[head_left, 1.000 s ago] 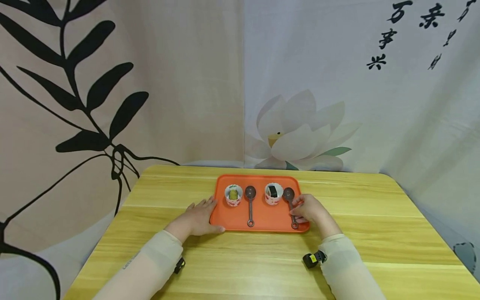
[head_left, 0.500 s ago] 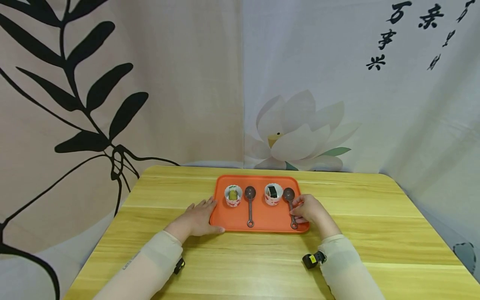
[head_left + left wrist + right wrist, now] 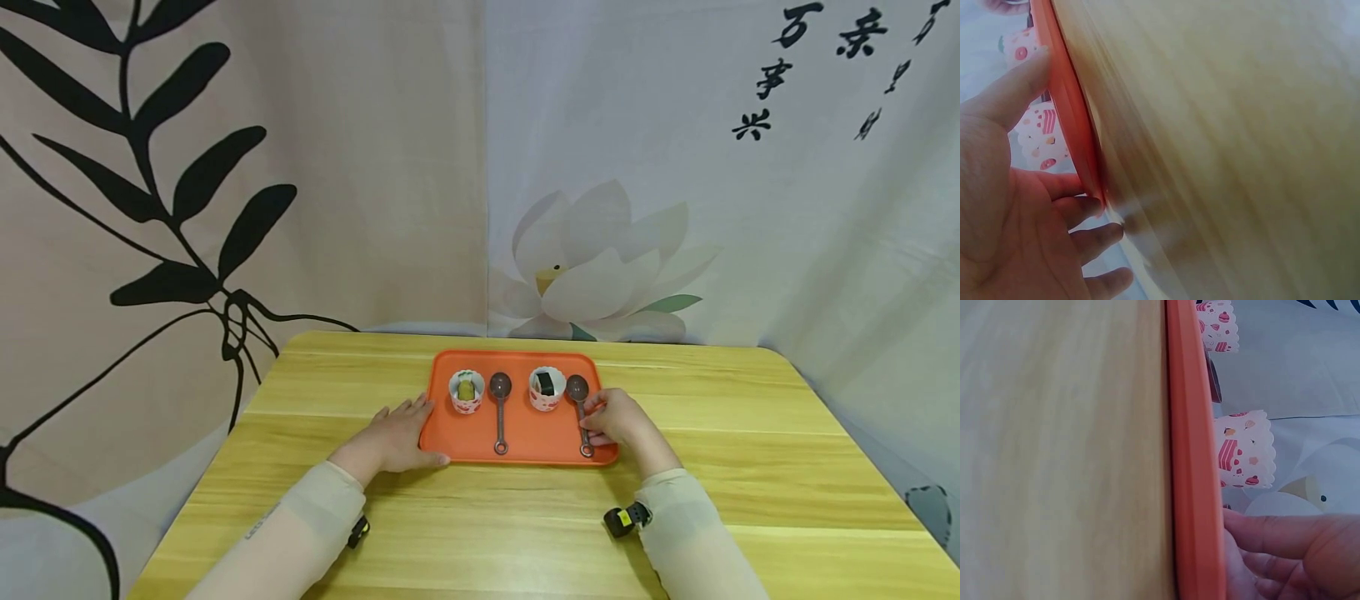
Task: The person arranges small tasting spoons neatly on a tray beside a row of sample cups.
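An orange tray (image 3: 461, 437) lies on the wooden table. On it stand two printed paper cups. The left cup (image 3: 467, 405) holds a yellow-green item (image 3: 467, 389); the right cup (image 3: 545, 402) holds a small dark-and-white item (image 3: 545, 383). A brown spoon (image 3: 501, 408) lies between the cups. My left hand (image 3: 393, 435) touches the tray's left edge, fingers spread and fairly straight, thumb at the front corner. With its fingertips my right hand (image 3: 618, 419) pinches the handle of a second brown spoon (image 3: 577, 389), right of the right cup. In the right wrist view the tray's rim hides that spoon.
The wooden table (image 3: 495, 533) extends in front of and beside the tray. Behind it hangs a fabric backdrop (image 3: 375, 167) with printed leaves, a flower and characters. A black camera (image 3: 621, 521) is strapped to the right wrist.
The handle end of the right spoon has shifted very slightly left, in the right hand's fingers. The left hand, tray and cups look unmoved.
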`<state>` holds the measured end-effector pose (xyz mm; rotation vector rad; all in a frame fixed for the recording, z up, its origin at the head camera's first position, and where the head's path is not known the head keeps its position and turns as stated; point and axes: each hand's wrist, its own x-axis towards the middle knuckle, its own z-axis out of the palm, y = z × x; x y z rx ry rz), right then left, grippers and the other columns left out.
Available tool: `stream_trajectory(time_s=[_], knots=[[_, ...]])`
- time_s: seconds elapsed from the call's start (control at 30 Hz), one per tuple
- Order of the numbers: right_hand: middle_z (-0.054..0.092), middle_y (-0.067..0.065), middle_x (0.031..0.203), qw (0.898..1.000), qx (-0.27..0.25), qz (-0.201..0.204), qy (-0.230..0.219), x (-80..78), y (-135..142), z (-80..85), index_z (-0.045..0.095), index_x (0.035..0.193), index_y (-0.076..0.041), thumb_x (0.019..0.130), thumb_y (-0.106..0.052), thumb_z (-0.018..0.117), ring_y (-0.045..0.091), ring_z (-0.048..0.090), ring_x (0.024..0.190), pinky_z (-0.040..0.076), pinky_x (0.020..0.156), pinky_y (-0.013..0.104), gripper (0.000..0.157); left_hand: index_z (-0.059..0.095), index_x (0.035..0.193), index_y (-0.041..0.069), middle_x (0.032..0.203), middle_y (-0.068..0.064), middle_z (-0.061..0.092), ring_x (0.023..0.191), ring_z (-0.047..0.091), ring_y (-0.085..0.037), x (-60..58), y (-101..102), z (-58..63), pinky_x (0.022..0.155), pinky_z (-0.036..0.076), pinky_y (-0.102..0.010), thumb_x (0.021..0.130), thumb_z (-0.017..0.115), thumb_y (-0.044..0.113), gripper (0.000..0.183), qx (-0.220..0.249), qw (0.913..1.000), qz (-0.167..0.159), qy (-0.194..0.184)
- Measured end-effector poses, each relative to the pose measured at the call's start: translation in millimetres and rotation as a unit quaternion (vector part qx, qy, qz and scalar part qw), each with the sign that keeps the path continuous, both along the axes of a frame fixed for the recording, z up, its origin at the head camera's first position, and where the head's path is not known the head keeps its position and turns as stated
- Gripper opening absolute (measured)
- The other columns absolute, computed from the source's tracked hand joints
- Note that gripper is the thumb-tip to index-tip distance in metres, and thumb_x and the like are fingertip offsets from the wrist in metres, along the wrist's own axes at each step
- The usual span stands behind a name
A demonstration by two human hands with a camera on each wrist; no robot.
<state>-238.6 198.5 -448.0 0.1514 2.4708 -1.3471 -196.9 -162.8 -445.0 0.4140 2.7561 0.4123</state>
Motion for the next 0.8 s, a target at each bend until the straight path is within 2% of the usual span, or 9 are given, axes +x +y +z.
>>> stream_trajectory(time_s=[0.57, 0.8], knots=[[0.062, 0.016, 0.083, 1.000, -0.015, -0.003, 0.000, 3.8, 1.8, 3.1, 0.057, 0.110, 0.011, 0.092, 0.009, 0.063, 0.020, 0.065, 0.064, 0.060, 0.062, 0.035, 0.020, 0.025, 0.159, 0.003, 0.165, -0.015, 0.018, 0.149, 0.020, -0.041, -0.5, 0.0, -1.9, 0.117, 0.014, -0.063, 0.086, 0.068, 0.064, 0.104, -0.003, 1.0000, 0.000, -0.002], [0.061, 0.016, 0.083, 1.000, 0.001, -0.002, 0.002, 6.6, 3.1, 9.9, 0.059, 0.109, 0.010, 0.092, 0.006, 0.065, 0.022, 0.065, 0.065, 0.060, 0.062, 0.035, 0.018, 0.025, 0.158, 0.003, 0.165, -0.015, 0.018, 0.149, 0.020, -0.041, -0.3, 0.2, -1.4, 0.117, 0.014, -0.063, 0.085, 0.068, 0.063, 0.104, 0.001, 1.0000, 0.002, -0.004]])
